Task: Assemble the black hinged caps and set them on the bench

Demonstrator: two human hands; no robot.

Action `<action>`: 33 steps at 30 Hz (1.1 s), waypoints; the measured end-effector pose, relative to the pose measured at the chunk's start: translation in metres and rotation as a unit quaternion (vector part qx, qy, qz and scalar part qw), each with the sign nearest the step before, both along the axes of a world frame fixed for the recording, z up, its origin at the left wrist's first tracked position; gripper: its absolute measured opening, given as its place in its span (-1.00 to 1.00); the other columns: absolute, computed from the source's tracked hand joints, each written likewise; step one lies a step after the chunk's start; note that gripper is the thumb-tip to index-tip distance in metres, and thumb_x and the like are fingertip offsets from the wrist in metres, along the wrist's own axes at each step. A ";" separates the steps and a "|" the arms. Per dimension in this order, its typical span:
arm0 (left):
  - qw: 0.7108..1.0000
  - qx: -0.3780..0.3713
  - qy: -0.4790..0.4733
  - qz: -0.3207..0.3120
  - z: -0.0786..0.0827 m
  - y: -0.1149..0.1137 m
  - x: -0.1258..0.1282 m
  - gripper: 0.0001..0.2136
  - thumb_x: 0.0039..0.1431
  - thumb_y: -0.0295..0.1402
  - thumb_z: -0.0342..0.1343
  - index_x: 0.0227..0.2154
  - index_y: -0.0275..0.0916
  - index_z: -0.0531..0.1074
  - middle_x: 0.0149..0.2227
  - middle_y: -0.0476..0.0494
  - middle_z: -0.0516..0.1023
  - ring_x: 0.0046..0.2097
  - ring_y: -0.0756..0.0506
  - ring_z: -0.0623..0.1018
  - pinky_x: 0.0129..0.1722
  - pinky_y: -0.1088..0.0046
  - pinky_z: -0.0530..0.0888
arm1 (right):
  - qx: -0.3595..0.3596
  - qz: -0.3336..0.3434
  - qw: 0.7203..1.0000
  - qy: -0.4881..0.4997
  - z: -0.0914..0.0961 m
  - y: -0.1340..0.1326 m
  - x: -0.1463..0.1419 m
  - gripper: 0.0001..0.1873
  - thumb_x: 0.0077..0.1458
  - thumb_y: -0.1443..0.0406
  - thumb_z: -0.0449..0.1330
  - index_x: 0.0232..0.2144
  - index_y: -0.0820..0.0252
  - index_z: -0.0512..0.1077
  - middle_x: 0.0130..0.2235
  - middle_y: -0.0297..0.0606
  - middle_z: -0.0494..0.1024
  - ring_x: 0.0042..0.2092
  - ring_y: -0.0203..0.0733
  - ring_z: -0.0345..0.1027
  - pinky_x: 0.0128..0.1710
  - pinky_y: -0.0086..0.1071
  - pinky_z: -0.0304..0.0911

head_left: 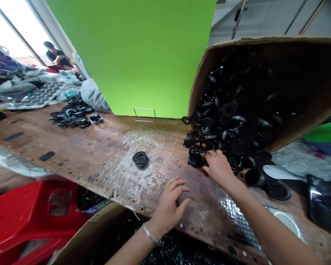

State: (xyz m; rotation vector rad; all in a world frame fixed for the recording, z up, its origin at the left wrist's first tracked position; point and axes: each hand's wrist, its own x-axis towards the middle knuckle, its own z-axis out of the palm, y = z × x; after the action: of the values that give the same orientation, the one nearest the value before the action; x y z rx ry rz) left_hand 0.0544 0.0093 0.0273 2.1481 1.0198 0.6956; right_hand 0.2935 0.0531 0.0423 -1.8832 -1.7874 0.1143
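My left hand [169, 204] hovers over the front part of the wooden table, fingers apart and slightly bent, with nothing in it. My right hand [219, 165] reaches to the pile spilling from a tilted cardboard box [198, 73]. Its thumb and fingers close on a black round plastic part [195, 156] at the pile's near edge; the exact grip is partly hidden by the fingers. Several similar black round parts [231, 136] fill the box mouth. A short stack of black rings [140, 159] sits by itself on the table, to the left of both hands.
Behind the table [113, 143] stands a green board [143, 59] with a wire handle. More black parts [74, 114] lie heaped at the left. A red plastic stool [44, 209] and an open carton [99, 228] are below the front edge. Another person [56, 55] sits far back.
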 end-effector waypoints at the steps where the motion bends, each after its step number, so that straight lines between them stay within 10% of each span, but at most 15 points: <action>1: 0.999 0.001 0.021 -0.028 -0.003 -0.002 0.000 -0.74 0.15 -0.41 0.15 -0.07 -0.15 0.46 0.11 -0.20 0.44 0.28 -0.25 0.25 0.24 -0.02 0.26 | 0.003 -0.007 1.000 0.011 0.001 0.003 0.004 -0.79 -0.11 0.32 0.28 -0.32 0.19 0.50 -0.20 -0.08 0.51 -0.09 0.05 0.25 -0.07 -0.14 0.19; 7: 0.992 0.010 0.101 -0.077 -0.009 -0.004 -0.002 -0.56 0.08 -0.41 0.24 0.06 -0.13 0.41 0.20 -0.18 0.38 0.33 -0.34 0.16 0.27 -0.18 0.13 | 0.058 -0.128 0.984 0.113 0.016 0.003 0.027 -0.50 0.03 0.02 0.21 -0.13 0.30 0.44 -0.13 -0.04 0.50 -0.12 -0.01 0.36 -0.07 -0.13 0.27; 13: 0.990 -0.107 -0.084 -0.041 0.006 0.000 0.009 -0.57 0.20 -0.24 0.14 0.13 -0.11 0.32 0.17 -0.24 0.40 0.28 -0.26 0.27 0.26 -0.03 0.22 | 0.033 -0.108 0.942 0.315 0.032 -0.061 -0.010 -0.49 -0.03 0.00 0.29 -0.12 0.19 0.42 -0.18 -0.15 0.55 -0.24 -0.10 0.44 -0.23 -0.23 0.37; 17: 0.919 -0.293 -0.253 -0.078 0.014 -0.010 0.027 -0.45 0.31 -0.09 -0.05 0.30 -0.06 0.04 0.27 -0.23 0.26 0.25 -0.21 0.32 0.22 0.13 0.30 | -0.005 -0.050 0.919 0.390 0.019 -0.109 -0.062 -0.65 0.06 0.12 0.25 -0.12 0.14 0.42 -0.07 -0.16 0.50 -0.06 -0.07 0.42 -0.04 -0.21 0.37; 21: 0.850 -0.430 -0.303 -0.010 0.011 -0.022 0.040 -0.52 0.28 -0.10 0.01 0.20 -0.07 0.16 0.07 -0.20 0.45 0.07 -0.16 0.48 0.08 0.21 0.41 | -0.032 -0.014 0.905 0.425 0.004 -0.145 -0.069 -0.51 0.11 0.20 0.21 0.10 0.07 0.30 0.14 -0.13 0.34 0.11 -0.09 0.33 0.08 -0.21 0.32; 27: 0.773 -0.503 -0.381 0.054 0.013 -0.015 0.038 -0.69 0.11 -0.10 0.22 -0.22 -0.18 0.35 -0.34 0.00 0.43 -0.29 -0.01 0.48 -0.21 0.40 0.50 | -0.062 -0.081 0.966 0.236 -0.016 -0.188 0.003 -0.85 0.18 0.21 0.09 -0.35 0.12 0.41 -0.31 -0.23 0.46 -0.31 -0.16 0.41 -0.29 -0.26 0.38; 33: 0.749 -0.537 -0.385 0.055 0.019 -0.013 0.042 -0.58 0.18 0.09 0.01 -0.37 -0.23 0.35 -0.45 0.00 0.34 -0.46 0.02 0.36 -0.49 0.47 0.47 | -0.073 -0.058 0.988 0.122 -0.043 -0.197 0.020 -0.83 0.20 0.31 0.02 -0.35 0.11 0.41 -0.29 -0.22 0.43 -0.27 -0.15 0.37 -0.28 -0.27 0.31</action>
State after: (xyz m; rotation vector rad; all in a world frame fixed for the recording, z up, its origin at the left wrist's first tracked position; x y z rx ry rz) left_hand 0.0964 -0.0035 0.0462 0.6717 0.7518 0.6890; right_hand 0.3137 -0.1441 -0.0012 -1.9739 -1.5369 0.4244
